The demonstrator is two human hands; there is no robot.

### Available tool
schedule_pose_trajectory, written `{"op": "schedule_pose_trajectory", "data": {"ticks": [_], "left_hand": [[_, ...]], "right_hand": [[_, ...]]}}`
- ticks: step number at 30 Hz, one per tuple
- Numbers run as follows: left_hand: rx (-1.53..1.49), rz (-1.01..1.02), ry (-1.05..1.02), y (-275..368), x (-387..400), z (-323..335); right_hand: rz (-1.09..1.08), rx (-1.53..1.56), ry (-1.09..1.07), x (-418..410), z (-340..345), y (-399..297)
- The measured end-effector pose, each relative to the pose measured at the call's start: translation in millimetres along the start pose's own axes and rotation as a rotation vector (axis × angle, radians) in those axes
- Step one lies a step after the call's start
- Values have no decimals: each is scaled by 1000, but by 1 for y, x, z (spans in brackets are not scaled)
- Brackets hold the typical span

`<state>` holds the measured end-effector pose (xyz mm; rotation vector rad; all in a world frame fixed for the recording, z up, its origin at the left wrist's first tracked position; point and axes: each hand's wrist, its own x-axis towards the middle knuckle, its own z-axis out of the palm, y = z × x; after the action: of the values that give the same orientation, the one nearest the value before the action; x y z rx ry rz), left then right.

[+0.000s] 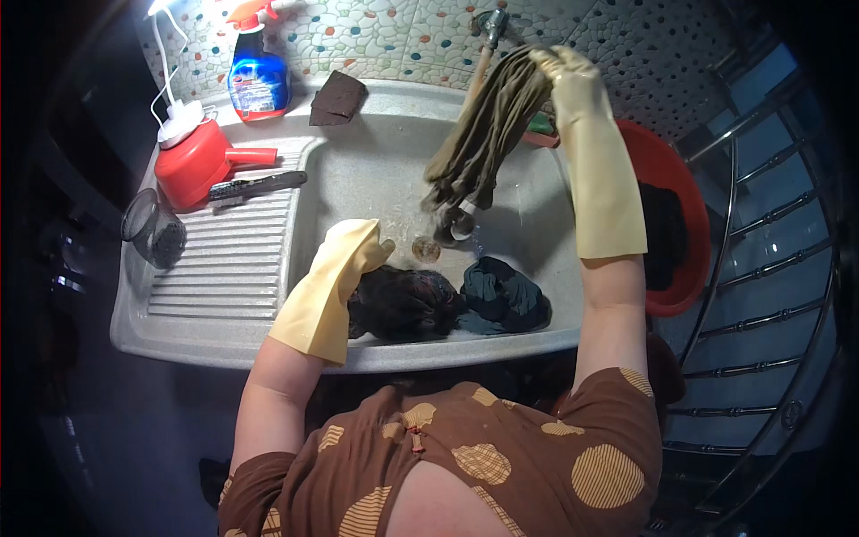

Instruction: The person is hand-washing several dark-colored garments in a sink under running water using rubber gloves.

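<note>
My right hand (564,70), in a cream rubber glove, is raised at the back right of the sink and grips a bunched olive-brown wet cloth (486,134). The cloth hangs in long folds over the basin of a grey washing sink (376,161). My left hand (362,245), gloved alike, is low in the basin beside a dark patterned garment (409,305); its fingers are partly hidden, so a grip cannot be made out. A dark teal cloth (503,299) lies crumpled to the right of that garment. Behind them is the round drain (426,250).
A ribbed washboard (215,268) carries a red dipper (194,164), a scrubbing brush (258,184) and a dark mesh cup (154,231). On the back rim are a spray bottle (258,80) and a brown pad (337,99). A wall tap (493,27), red basin (694,268) and metal railing (758,322) also show.
</note>
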<state>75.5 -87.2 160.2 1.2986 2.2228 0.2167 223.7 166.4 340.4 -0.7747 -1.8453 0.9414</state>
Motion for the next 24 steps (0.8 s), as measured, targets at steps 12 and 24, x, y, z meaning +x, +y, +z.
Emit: {"op": "schedule_pose_trajectory", "data": {"ticks": [12, 24], "left_hand": [[83, 8, -75, -3, 8, 7], [85, 18, -98, 7, 8, 4]], "right_hand": [[1074, 400, -161, -141, 91, 269], [681, 873, 7, 22, -6, 78]]}}
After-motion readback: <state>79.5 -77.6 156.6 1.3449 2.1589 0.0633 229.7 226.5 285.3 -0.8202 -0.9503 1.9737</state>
